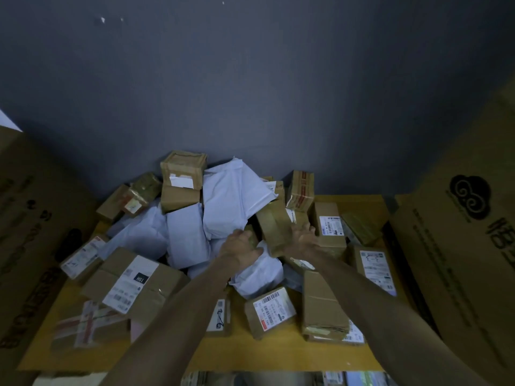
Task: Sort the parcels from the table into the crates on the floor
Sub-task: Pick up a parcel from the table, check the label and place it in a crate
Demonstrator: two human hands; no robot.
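Observation:
A heap of parcels covers the wooden table (278,355): brown cardboard boxes with labels and white plastic mailers (234,196). Both my arms reach into the middle of the heap. My right hand (302,239) grips the right side of a tape-wrapped brown box (274,229) that stands tilted in the pile. My left hand (241,246) lies against the box's lower left edge and over a white mailer (259,274), fingers curled around the box. The crates on the floor are hidden from view.
Large cardboard cartons stand on both sides, one on the left (30,232) and one on the right (462,246). A dark grey wall rises behind the table. Labelled boxes (131,285) lie near the front edge; more parcels show below it (334,378).

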